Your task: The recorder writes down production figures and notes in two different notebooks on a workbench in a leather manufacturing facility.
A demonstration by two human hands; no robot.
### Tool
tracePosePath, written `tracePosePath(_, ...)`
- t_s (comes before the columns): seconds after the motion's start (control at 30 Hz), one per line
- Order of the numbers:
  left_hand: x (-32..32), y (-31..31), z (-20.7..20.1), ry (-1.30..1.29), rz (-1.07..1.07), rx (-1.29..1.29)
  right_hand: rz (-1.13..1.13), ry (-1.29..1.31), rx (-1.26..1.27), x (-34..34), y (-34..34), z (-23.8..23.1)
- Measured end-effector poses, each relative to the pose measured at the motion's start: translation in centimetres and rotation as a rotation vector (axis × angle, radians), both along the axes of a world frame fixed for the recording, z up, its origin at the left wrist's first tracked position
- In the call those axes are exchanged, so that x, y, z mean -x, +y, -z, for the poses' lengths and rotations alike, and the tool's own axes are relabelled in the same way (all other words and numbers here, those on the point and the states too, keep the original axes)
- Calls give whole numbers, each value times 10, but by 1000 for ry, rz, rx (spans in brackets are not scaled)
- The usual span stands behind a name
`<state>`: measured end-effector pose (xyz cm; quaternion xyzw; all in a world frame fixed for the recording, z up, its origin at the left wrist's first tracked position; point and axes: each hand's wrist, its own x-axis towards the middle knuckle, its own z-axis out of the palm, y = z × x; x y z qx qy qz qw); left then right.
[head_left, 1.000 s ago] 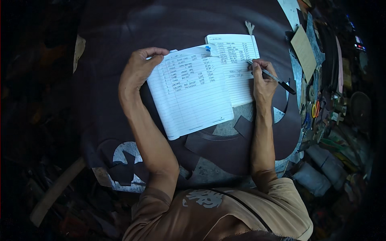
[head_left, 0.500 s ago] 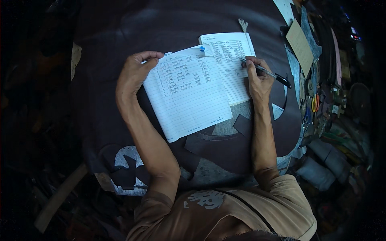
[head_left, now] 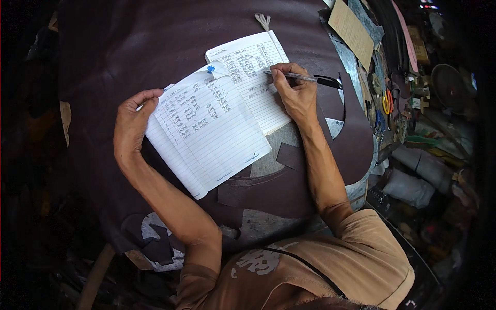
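Note:
Between finger and thumb, my left hand (head_left: 133, 121) pinches the upper left corner of a loose-looking lined notebook (head_left: 217, 155), which bears handwritten rows and a small blue mark at its top edge. Partly beneath that lies a second lined notebook (head_left: 263, 111), open, with handwritten rows and a pale tasselled cord (head_left: 263, 21) at its top. My right hand (head_left: 299, 95) grips a pen (head_left: 305, 77) with a clear barrel and dark cap end. Its tip is at the written rows of the second notebook; whether it touches the paper I cannot tell.
Dark brown leather (head_left: 129, 46) covers the work surface, with cut leather pieces (head_left: 268, 196) near my body. At the right are a tan card (head_left: 351, 32), yellow- and orange-handled scissors (head_left: 387, 102), and grey wrapped bundles (head_left: 408, 188). A wooden strip (head_left: 96, 276) juts out lower left.
The whole view has shifted, so notebooks and hands appear further left and slightly turned. The pen lies flatter in my right hand. Both hands keep their hold.

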<state>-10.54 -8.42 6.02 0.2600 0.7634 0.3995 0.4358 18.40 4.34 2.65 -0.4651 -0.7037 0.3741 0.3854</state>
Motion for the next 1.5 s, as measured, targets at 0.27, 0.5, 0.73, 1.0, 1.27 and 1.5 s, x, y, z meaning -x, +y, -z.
tracePosePath(0.27,1,-1,0,14,4,8,-16,5,2,2,-2,-5)
tracePosePath(0.5,2,-1,0,-4,-5,-12,-29,-68,26,1,0,-4)
tracePosePath(0.73,0,0,0,10,-6,11,-3,-8,11,-3,0,2)
tracePosePath(1.0,2,1,0,-21,-11,32,-10,-56,2,2,0,-7)
tracePosePath(1.27,-1,1,-2,33,-11,48,-2,13,25,-1,1,2)
tracePosePath(1.5,2,0,0,11,-10,42,-4,-28,27,1,-1,-4)
